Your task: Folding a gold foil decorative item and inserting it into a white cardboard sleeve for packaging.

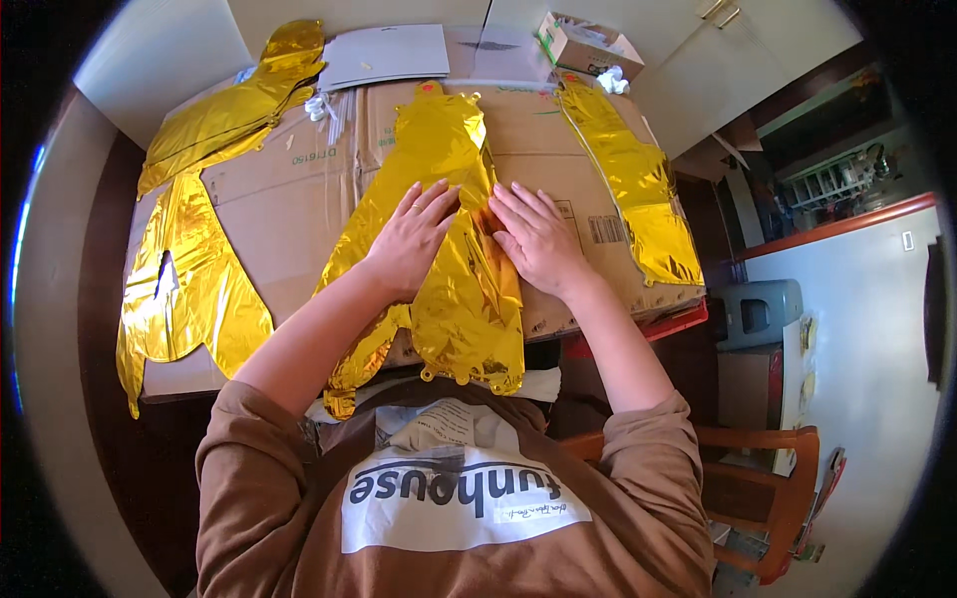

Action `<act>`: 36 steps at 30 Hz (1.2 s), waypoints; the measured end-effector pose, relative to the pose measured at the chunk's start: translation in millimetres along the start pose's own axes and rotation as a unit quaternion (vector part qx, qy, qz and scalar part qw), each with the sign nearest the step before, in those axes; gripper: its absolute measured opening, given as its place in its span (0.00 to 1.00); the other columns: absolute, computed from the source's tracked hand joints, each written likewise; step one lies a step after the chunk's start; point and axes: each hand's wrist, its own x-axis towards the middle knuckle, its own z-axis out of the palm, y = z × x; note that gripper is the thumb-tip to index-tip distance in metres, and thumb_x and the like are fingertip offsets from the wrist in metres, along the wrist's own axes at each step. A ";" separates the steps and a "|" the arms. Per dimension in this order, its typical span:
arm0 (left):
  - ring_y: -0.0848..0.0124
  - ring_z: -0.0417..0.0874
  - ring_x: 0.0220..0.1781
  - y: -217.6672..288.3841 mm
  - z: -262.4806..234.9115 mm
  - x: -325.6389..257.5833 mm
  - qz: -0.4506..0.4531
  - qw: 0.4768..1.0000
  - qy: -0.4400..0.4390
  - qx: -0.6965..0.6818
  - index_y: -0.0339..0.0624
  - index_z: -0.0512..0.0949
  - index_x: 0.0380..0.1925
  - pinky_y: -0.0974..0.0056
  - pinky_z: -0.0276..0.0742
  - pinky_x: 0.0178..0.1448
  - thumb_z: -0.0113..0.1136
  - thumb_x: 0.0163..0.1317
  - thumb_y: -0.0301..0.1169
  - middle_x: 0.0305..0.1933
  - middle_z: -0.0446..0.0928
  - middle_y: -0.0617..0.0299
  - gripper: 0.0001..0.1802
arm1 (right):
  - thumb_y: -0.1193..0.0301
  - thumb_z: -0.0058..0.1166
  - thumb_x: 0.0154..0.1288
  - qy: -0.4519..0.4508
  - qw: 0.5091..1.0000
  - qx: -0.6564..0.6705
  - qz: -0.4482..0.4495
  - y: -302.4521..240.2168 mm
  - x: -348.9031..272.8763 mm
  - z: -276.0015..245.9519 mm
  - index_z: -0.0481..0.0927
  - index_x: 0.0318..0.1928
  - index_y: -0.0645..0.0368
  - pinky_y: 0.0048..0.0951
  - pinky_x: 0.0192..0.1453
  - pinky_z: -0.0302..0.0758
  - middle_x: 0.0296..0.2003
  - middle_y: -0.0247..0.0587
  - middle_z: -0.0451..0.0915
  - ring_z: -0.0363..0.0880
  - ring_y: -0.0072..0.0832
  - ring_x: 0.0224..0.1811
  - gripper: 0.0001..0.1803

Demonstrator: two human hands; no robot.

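Palms flat, our left hand [411, 239] and right hand [538, 239] press the crinkled gold foil balloon [454, 199] at frame centre. We should smooth outward gently over the brown cardboard sheet [289, 199].

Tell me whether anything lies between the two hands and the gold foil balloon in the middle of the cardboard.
Nothing visible does. The left hand and the right hand both lie flat, palms down, directly on the middle gold foil balloon, which is spread over the flattened cardboard. The other foil balloons lie off to either side, apart from the hands.
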 end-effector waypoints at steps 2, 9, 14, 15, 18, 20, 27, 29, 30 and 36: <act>0.51 0.52 0.83 -1.3 0.1 -0.2 0.005 0.999 0.022 -0.033 0.29 0.67 0.67 0.47 0.43 0.85 0.65 0.48 0.29 0.78 0.57 0.44 0.42 | 0.59 0.50 0.75 -0.007 1.000 -0.012 0.000 -0.6 -0.4 -1.0 0.71 0.69 0.59 0.52 0.79 0.55 0.73 0.44 0.66 0.60 0.44 0.77 0.28; 0.52 0.80 0.63 -28.2 -38.2 12.9 -0.064 0.921 0.265 -0.278 0.36 0.81 0.54 0.55 0.77 0.66 0.61 0.63 0.22 0.62 0.78 0.48 0.18 | 0.61 0.51 0.74 -0.021 0.999 -0.013 0.021 -6.7 -0.4 -6.7 0.71 0.69 0.56 0.53 0.79 0.56 0.73 0.43 0.67 0.61 0.45 0.77 0.27; 0.50 0.84 0.54 -24.3 -19.6 69.9 0.094 0.958 0.196 -0.188 0.37 0.82 0.49 0.52 0.80 0.59 0.61 0.64 0.26 0.53 0.83 0.50 0.14 | 0.57 0.49 0.75 -0.043 0.998 -0.042 0.018 -6.2 0.3 -8.6 0.68 0.70 0.57 0.54 0.79 0.56 0.74 0.43 0.64 0.59 0.45 0.78 0.29; 0.50 0.84 0.54 -21.9 -14.1 78.1 0.091 0.964 0.194 -0.155 0.37 0.83 0.49 0.52 0.80 0.59 0.61 0.64 0.27 0.53 0.83 0.50 0.14 | 0.56 0.49 0.75 -0.043 0.998 -0.039 0.015 -4.7 0.4 -7.6 0.68 0.71 0.57 0.54 0.79 0.55 0.74 0.44 0.64 0.59 0.46 0.78 0.30; 0.51 0.82 0.56 -40.9 8.0 98.1 0.077 0.978 0.162 -0.107 0.38 0.83 0.49 0.52 0.78 0.60 0.63 0.62 0.30 0.53 0.82 0.53 0.16 | 0.54 0.49 0.75 -0.035 0.999 -0.024 0.005 -3.2 1.7 -3.6 0.67 0.71 0.59 0.54 0.80 0.53 0.74 0.46 0.64 0.58 0.47 0.78 0.32; 0.52 0.81 0.57 -46.1 17.0 100.8 0.087 0.963 0.217 -0.133 0.37 0.82 0.49 0.51 0.77 0.61 0.63 0.62 0.30 0.53 0.82 0.53 0.16 | 0.54 0.50 0.73 -0.016 1.000 -0.004 -0.001 -1.6 1.4 -2.5 0.67 0.71 0.60 0.55 0.80 0.51 0.73 0.47 0.66 0.57 0.49 0.77 0.33; 0.52 0.79 0.60 -42.8 23.7 97.3 0.083 0.958 0.219 -0.163 0.38 0.82 0.51 0.51 0.75 0.64 0.64 0.63 0.31 0.56 0.80 0.52 0.17 | 0.51 0.49 0.74 -0.085 0.996 -0.003 -0.016 -22.9 -38.3 -20.0 0.61 0.74 0.64 0.56 0.82 0.44 0.77 0.53 0.57 0.51 0.50 0.80 0.39; 0.52 0.79 0.60 -41.0 24.4 96.6 0.079 0.958 0.226 -0.158 0.38 0.82 0.51 0.51 0.74 0.65 0.64 0.63 0.32 0.56 0.80 0.52 0.17 | 0.50 0.48 0.74 -0.109 0.994 0.018 -0.014 -37.7 -54.9 -30.5 0.58 0.76 0.64 0.57 0.82 0.42 0.78 0.52 0.55 0.49 0.50 0.81 0.41; 0.52 0.79 0.61 -40.3 24.9 96.1 0.076 0.958 0.230 -0.156 0.38 0.82 0.51 0.51 0.74 0.65 0.64 0.64 0.32 0.56 0.80 0.52 0.17 | 0.49 0.48 0.74 -0.122 0.992 0.028 -0.012 -44.1 -62.9 -34.0 0.56 0.76 0.63 0.57 0.83 0.42 0.78 0.52 0.54 0.49 0.50 0.81 0.42; 0.52 0.79 0.62 -43.2 28.5 97.1 0.070 0.959 0.219 -0.163 0.38 0.81 0.52 0.50 0.73 0.67 0.64 0.64 0.33 0.57 0.80 0.52 0.18 | 0.43 0.47 0.72 -0.159 0.987 0.026 -0.025 -63.4 -94.1 -41.9 0.55 0.77 0.63 0.60 0.82 0.41 0.79 0.54 0.52 0.47 0.50 0.82 0.46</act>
